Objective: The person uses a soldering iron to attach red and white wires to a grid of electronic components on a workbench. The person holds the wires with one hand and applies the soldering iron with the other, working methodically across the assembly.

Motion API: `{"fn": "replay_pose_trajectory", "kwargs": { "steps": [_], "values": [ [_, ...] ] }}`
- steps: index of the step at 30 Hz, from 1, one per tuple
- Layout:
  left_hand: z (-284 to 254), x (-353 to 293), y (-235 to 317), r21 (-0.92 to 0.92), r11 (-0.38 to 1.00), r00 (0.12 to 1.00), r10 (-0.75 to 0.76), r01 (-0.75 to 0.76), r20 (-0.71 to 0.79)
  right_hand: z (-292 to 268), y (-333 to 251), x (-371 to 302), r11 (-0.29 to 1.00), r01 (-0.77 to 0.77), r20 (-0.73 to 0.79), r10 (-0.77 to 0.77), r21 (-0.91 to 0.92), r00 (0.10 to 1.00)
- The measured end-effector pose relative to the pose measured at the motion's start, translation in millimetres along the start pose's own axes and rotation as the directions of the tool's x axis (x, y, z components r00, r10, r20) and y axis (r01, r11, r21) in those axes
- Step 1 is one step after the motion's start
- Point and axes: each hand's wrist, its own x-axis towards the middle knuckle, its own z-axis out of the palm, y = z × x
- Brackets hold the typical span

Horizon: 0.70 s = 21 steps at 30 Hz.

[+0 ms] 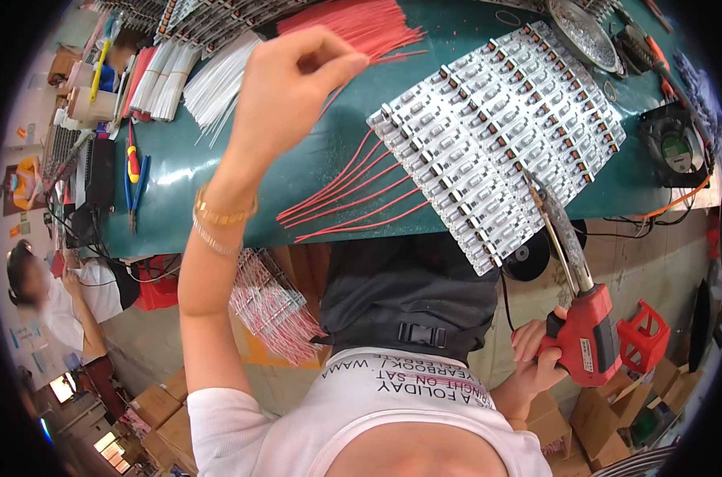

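Observation:
My left hand [285,87] is over the far side of the bench, thumb and forefinger pinched on a thin red wire [398,56] beside a pile of red wires [357,30]. Low at the right, my right hand [536,354] is wrapped round the grip of a red and black soldering gun [590,338]. Its long metal tip reaches up to a panel of small white circuit boards [496,131]. The panel lies slanted and overhangs the bench's near edge. Several red wires [349,203] run from its left edge onto the green mat.
Bundles of white wires [218,87] and blue-handled pliers [136,179] lie on the left of the green bench [186,195]. A metal dish [584,36] and a small fan [673,147] are at the right. Wired boards [273,306] hang below the edge. Another person [71,310] sits at far left.

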Motion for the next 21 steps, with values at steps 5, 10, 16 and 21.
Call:
{"fn": "replay_pose_trajectory", "kwargs": {
  "steps": [5, 10, 16, 21],
  "values": [
    [15.1, -80.5, 28.3, -0.287, 0.944, 0.987, -0.154, 0.161, 0.047, 7.7, -11.7, -2.3, 0.991, 0.030, 0.026, -0.027, -0.132, 0.999],
    [56.5, -122.9, 27.2, -0.040, 0.996, 0.994, 0.070, -0.074, -0.088, 4.4, -12.1, -21.8, 0.988, -0.091, 0.057, 0.099, -0.127, 0.993],
    [67.6, -131.5, 22.4, -0.036, 0.998, 0.996, 0.049, -0.052, -0.075, 8.0, -17.0, -27.8, 0.961, -0.228, 0.109, 0.246, -0.155, 0.963],
    [66.1, -128.5, 25.0, 0.025, 0.996, 0.996, 0.084, -0.083, -0.030, 2.4, -7.9, -40.5, 0.952, -0.252, -0.010, 0.254, -0.176, 0.967]
  ]
}}
